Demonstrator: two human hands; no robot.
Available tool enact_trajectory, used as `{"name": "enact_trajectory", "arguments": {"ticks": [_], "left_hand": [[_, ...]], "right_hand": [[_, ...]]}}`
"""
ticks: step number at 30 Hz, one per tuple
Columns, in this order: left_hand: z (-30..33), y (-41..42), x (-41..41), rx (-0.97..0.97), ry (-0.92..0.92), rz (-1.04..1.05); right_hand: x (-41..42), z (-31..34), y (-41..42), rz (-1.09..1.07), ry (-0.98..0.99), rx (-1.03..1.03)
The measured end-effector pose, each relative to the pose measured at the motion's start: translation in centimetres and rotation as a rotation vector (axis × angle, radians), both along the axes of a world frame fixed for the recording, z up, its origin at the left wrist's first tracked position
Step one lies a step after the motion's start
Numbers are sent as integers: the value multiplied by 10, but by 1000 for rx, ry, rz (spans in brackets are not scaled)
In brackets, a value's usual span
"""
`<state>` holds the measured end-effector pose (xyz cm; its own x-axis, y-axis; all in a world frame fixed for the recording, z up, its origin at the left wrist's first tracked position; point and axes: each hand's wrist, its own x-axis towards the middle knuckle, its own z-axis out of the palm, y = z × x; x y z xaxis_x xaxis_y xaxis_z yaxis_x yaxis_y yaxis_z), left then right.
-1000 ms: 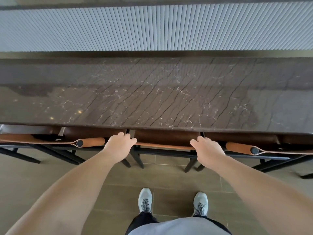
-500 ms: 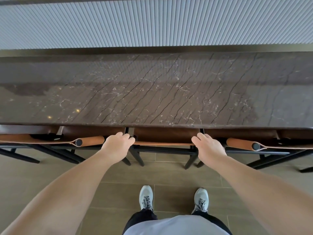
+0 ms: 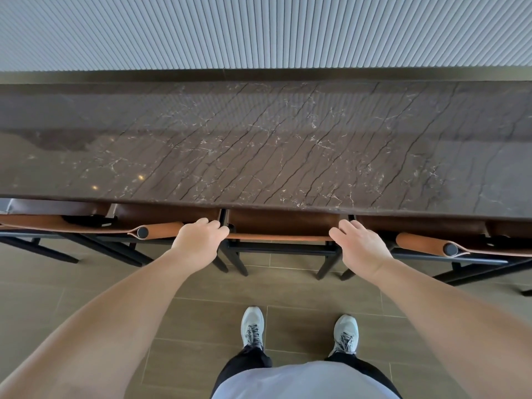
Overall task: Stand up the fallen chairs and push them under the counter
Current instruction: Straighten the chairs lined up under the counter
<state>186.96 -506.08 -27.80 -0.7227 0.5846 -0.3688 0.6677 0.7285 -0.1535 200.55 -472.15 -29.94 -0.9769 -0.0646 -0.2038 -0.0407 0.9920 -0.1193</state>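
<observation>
The middle chair [image 3: 283, 224], with a brown leather seat and black frame, stands upright with its seat tucked under the dark marble counter [image 3: 259, 145]. My left hand [image 3: 198, 240] grips the left end of its backrest with fingers curled over the top. At the right end, my right hand [image 3: 359, 246] holds the backrest, its fingers lying over the top edge. Two like chairs stand upright under the counter, the left chair [image 3: 161, 229] and the right chair [image 3: 423, 243], each showing a tan leather roll.
A ribbed grey wall panel [image 3: 259, 30] runs behind the counter. Black chair legs [image 3: 239, 262] angle out onto the brown tiled floor [image 3: 86, 283]. My two grey shoes [image 3: 252, 326] stand close behind the middle chair.
Both hands stay on the middle chair's backrest. The view has tilted a little, and the chair's place under the counter edge looks nearly the same.
</observation>
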Motion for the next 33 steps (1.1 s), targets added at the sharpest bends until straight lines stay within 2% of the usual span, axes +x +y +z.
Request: {"name": "enact_trajectory", "arguments": {"ticks": [8,22,29,33], "left_hand": [[2,1,-7,39,-25,-9],[1,10,-6,91,-12,12],[2,8,-13,99,-65,-25],[7,-4,-17,210,-130,41]], "right_hand": [[4,5,-6,-56,-67,24],[6,18,-4,-33,-158,101],[7,11,-3,-61,-139,93],[-1,8,-18,-45,-84,24]]}}
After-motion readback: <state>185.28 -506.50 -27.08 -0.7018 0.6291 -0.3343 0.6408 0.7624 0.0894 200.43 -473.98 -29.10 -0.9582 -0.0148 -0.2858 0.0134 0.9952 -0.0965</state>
